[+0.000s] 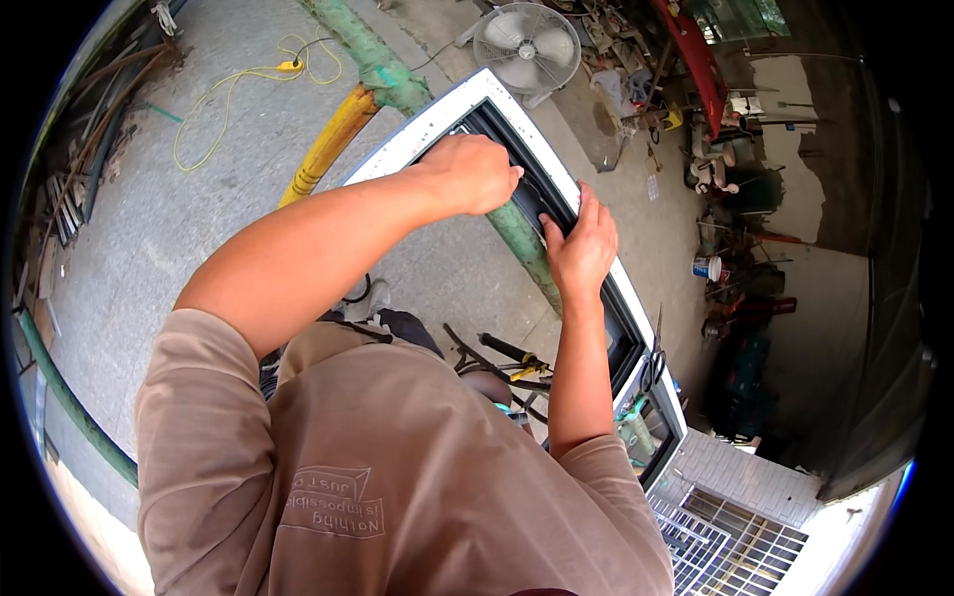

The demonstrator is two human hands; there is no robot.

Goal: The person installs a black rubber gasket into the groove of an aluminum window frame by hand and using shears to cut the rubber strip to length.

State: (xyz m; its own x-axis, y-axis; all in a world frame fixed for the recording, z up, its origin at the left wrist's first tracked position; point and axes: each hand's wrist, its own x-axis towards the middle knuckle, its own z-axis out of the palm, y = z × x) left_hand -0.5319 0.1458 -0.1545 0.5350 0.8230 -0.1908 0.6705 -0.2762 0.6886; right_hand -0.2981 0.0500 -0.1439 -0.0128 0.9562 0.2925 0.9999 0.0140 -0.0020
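Observation:
A long white frame (pixel 467 99) with a black inner channel (pixel 618 328) lies slanted before me, across a green pipe (pixel 522 238). My left hand (pixel 467 171) is closed in a fist over the frame's far end, and its back hides what the fingers hold. A thin black strip (pixel 535 189) runs inside the channel beside that fist. Farther along the right side, my right hand (pixel 584 243) grips the white frame, its thumb over the inner edge and its fingers over the outer side.
Beyond the frame stands a round floor fan (pixel 527 47). A yellow post (pixel 331 144) joins the green pipe. On the floor at left lies a yellow cord (pixel 204 104). Black-handled scissors (pixel 652 370) rest near the frame's near end. A black-gripped tool (pixel 507 348) is close to my body.

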